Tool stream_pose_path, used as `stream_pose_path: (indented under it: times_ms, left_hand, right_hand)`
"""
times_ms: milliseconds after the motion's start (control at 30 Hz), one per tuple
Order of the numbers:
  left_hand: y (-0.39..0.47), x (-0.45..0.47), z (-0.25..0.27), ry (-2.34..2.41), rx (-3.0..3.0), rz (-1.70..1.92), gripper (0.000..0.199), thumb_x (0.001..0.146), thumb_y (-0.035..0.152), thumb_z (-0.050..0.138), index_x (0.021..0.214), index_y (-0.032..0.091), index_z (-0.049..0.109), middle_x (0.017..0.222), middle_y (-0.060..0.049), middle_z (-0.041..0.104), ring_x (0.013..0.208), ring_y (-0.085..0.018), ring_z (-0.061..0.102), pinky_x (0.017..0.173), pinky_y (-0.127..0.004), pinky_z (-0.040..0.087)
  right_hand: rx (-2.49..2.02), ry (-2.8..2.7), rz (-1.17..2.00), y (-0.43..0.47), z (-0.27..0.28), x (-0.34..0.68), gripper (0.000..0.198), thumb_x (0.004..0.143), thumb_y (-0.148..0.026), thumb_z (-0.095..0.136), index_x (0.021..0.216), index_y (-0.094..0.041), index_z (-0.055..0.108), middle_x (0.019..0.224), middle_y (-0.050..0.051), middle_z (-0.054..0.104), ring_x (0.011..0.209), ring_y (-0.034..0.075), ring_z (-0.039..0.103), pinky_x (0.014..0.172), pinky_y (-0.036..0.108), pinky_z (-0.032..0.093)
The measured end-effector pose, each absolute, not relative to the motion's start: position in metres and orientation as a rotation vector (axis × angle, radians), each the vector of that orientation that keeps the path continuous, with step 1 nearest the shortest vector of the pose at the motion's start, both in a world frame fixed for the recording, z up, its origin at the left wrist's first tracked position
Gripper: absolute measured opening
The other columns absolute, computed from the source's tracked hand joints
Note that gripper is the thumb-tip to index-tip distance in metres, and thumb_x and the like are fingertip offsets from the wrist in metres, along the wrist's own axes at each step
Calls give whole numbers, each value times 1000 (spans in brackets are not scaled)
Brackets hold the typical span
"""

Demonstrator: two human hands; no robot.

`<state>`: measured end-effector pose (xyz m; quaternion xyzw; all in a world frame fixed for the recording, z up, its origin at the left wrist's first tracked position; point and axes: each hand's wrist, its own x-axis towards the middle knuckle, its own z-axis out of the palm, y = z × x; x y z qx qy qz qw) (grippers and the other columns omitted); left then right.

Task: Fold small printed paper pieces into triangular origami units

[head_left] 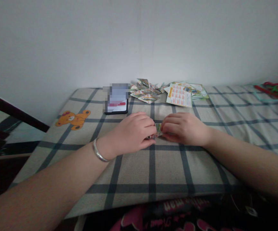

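Between my two hands is a small folded piece of printed paper (158,129), mostly covered by fingers. My left hand (136,131), with a silver bangle at the wrist, is closed on its left end. Curled fingers of my right hand (183,129) grip its right end. Both hands rest low over the checked tablecloth (134,173). Beyond them lies a pile of folded paper pieces (146,91) with similar print. To the right of that pile, flat printed cards (180,95) overlap in a loose stack.
A phone (117,99) with a partly blurred screen lies behind my left hand. An orange teddy bear picture (73,120) is on the cloth at left. Red and green items (274,91) sit at the far right. A wall (139,41) rises behind the table.
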<state>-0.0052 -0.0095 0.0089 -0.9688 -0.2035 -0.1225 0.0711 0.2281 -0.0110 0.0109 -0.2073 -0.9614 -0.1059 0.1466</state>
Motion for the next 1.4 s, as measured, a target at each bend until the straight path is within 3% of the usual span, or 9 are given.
stream_pose_path:
  times_ms: [167,433,667,933,1167,1400]
  left_hand:
    - [-8,-5,7,-590,-2880,-385,18,91,32,54,86,17,63,90,-4,64,92,-21,55,92,-39,44]
    - [-12,-2,9,-710,-2921,-424,17,90,25,51,81,17,63,84,-2,65,86,-19,58,84,-35,47]
    - [-14,-5,11,-843,-2974,-387,14,87,22,52,84,16,65,90,-5,67,88,-19,61,81,-34,49]
    - [-6,-7,6,-858,-3096,-548,8,83,15,56,78,17,61,92,-2,66,91,-16,61,85,-30,50]
    - [-6,-7,8,-807,-3001,-608,12,85,18,57,81,17,68,93,-4,70,111,-22,59,99,-37,47]
    - [-14,-1,11,-984,-2890,-555,9,84,18,59,81,17,68,89,-4,69,100,-21,61,96,-38,48]
  right_hand:
    - [-572,-2782,-221,-10,9,228,24,96,-28,47,85,-15,64,85,8,68,83,19,62,72,31,48]
    - [-540,-2771,154,-6,9,231,15,89,-22,57,101,-15,64,109,8,68,103,19,60,90,32,50]
    - [-529,-2784,91,-4,9,235,20,93,-25,53,106,-16,66,110,7,69,102,19,60,89,34,49]
    - [-770,-2723,39,-6,12,232,19,93,-26,53,93,-17,70,96,6,70,88,18,64,78,31,46]
    - [-867,-2716,35,-12,14,230,20,91,-28,52,86,-16,67,83,6,65,79,18,60,70,30,42]
    - [-943,-2702,40,-11,14,230,15,88,-27,56,85,-17,67,83,4,65,79,18,60,70,29,40]
